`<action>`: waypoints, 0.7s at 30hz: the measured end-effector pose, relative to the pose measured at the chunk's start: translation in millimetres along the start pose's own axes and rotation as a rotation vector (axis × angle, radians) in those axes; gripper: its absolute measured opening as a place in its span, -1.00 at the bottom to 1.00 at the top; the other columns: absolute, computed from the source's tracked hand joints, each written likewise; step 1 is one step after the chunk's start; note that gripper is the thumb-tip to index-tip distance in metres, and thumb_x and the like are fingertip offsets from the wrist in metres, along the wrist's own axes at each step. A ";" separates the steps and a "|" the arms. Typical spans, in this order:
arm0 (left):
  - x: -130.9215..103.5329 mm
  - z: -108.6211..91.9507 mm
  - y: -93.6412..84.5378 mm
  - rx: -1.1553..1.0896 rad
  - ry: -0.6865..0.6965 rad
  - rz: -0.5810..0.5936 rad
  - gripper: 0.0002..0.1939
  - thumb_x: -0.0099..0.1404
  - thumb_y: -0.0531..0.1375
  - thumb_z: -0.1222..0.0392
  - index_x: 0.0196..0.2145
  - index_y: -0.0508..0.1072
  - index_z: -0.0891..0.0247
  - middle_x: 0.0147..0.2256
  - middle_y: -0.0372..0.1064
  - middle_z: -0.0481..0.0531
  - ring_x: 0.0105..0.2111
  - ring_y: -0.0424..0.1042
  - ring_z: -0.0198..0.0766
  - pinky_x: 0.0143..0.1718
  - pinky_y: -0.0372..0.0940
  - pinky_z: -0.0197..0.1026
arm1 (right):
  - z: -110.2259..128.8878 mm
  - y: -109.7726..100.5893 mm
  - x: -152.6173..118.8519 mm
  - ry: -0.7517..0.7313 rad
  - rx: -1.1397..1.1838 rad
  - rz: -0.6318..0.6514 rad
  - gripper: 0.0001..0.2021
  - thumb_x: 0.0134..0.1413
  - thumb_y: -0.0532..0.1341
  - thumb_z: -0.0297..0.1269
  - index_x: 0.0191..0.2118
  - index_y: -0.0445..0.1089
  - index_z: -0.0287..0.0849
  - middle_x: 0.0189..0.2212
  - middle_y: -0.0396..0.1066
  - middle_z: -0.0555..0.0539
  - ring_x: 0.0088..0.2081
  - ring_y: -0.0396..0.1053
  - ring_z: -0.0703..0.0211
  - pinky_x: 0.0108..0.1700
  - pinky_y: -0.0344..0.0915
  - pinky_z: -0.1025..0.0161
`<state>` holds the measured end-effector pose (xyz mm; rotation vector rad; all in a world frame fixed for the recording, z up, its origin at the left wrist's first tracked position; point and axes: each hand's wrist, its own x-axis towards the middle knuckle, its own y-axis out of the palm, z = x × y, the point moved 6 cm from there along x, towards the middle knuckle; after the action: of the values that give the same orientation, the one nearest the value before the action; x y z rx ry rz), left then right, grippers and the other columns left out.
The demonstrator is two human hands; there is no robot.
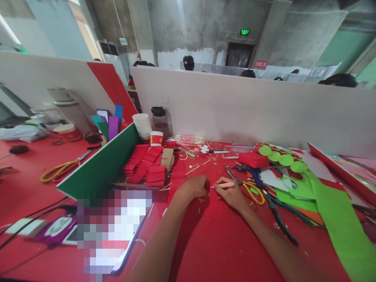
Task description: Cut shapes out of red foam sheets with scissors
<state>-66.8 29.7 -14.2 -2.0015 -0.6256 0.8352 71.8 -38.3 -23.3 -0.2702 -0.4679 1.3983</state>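
Observation:
At the middle of the red tabletop (223, 243), my right hand (230, 192) grips a pale pink pen (225, 185), its tip pointing left. My left hand (198, 186) lies just beside the tip, fingers curled down toward the red surface. Whatever those fingers hold is too small or hidden to make out. Small green paper scraps (201, 200) lie below the left hand. Right behind my right hand are yellow-handled scissors (254, 194), with dark-handled pliers (279, 219) further right.
Folded red paper pieces (155, 176) and a small cardboard box (167, 158) sit at left, by a green divider (102, 168). A lit phone (129, 227) lies near my left forearm. Green felt sheets (337, 219) cover the right side. A white partition (249, 109) closes the back.

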 end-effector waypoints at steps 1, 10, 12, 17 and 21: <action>0.5 0.3 0.5 -0.002 0.002 0.001 -0.68 0.14 0.33 0.09 -0.13 0.48 0.16 -0.27 0.57 0.04 -0.31 0.54 -0.15 -0.38 0.29 -0.27 | -0.2 0.5 0.0 0.006 0.008 0.006 -0.85 0.13 0.23 -0.25 -0.42 0.44 -0.16 -0.56 0.48 0.04 -0.60 0.48 0.22 -0.58 0.35 0.39; -3.5 -3.7 -3.4 0.019 -0.020 0.007 -0.67 0.15 0.32 0.09 -0.12 0.49 0.16 -0.22 0.58 0.06 -0.26 0.55 -0.14 -0.38 0.28 -0.28 | -1.2 1.2 0.2 0.021 0.010 0.004 -0.85 0.08 0.23 -0.26 -0.47 0.39 -0.14 -0.65 0.42 0.09 -0.65 0.44 0.23 -0.61 0.28 0.40; -5.3 -5.2 -5.1 0.035 -0.023 0.009 -0.67 0.15 0.32 0.08 -0.12 0.49 0.16 -0.21 0.58 0.07 -0.24 0.56 -0.12 -0.38 0.28 -0.28 | -1.7 0.5 -0.1 0.027 -0.007 -0.005 -0.85 0.06 0.22 -0.28 -0.50 0.36 -0.12 -0.68 0.39 0.11 -0.68 0.42 0.23 -0.62 0.25 0.40; -7.1 -6.7 -6.7 0.046 -0.029 0.016 -0.70 0.16 0.32 0.09 -0.14 0.50 0.15 -0.25 0.59 0.06 -0.25 0.56 -0.11 -0.37 0.28 -0.27 | -3.7 -2.0 -0.3 0.044 -0.058 -0.030 -0.83 0.02 0.18 -0.32 -0.55 0.29 -0.10 -0.75 0.32 0.13 -0.72 0.38 0.23 -0.65 0.18 0.40; -7.9 -6.4 -7.2 0.026 -0.036 0.008 -0.71 0.14 0.33 0.09 -0.16 0.49 0.15 -0.26 0.59 0.05 -0.26 0.56 -0.12 -0.39 0.26 -0.27 | -5.0 -3.5 0.0 0.053 -0.065 -0.043 -0.83 -0.02 0.17 -0.35 -0.58 0.25 -0.09 -0.77 0.29 0.14 -0.75 0.33 0.25 -0.69 0.13 0.41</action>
<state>-67.9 24.6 -2.9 -1.9704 -0.6247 0.8816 77.2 -38.4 -26.1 -0.3472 -0.4729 1.3325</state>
